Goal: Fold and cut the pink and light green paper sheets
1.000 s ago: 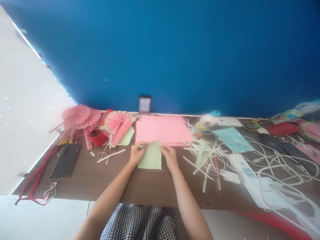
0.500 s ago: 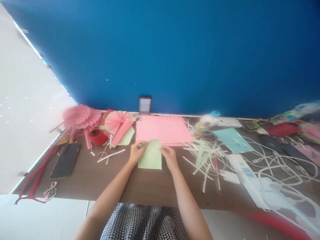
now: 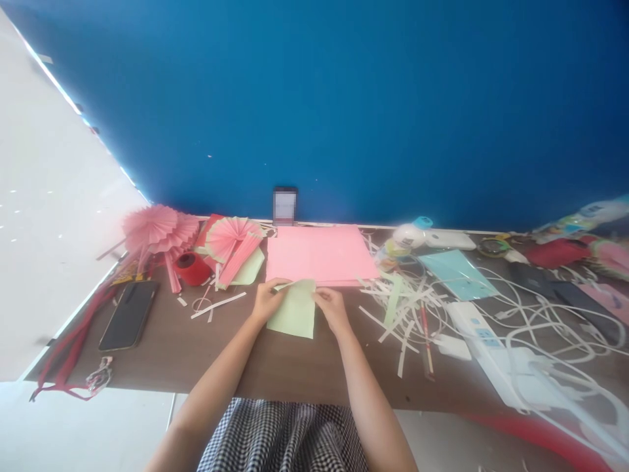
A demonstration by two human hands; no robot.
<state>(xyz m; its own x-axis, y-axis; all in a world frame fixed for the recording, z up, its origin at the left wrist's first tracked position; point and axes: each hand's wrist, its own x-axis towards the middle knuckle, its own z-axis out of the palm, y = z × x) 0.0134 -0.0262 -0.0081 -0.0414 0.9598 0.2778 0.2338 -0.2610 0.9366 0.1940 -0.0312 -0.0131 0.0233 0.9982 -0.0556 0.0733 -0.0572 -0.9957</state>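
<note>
A light green paper sheet (image 3: 293, 313) lies on the brown table (image 3: 206, 354) in front of me, its far edge lifted. My left hand (image 3: 266, 300) pinches the sheet's top left corner. My right hand (image 3: 331, 306) pinches its top right edge. Just beyond the green sheet lies a stack of pink paper (image 3: 319, 254).
Pink folded paper fans (image 3: 162, 229) and a red tape roll (image 3: 190, 269) sit at the left, with a black phone (image 3: 128, 314) nearer the table's edge. A small phone (image 3: 284, 205) leans on the blue wall. Paper strips (image 3: 407, 308), a teal sheet (image 3: 457, 274), white cables and a power strip (image 3: 484, 334) crowd the right.
The green sheet has turned slightly, its lower edge swinging to the left, while both hands keep hold of its top edge.
</note>
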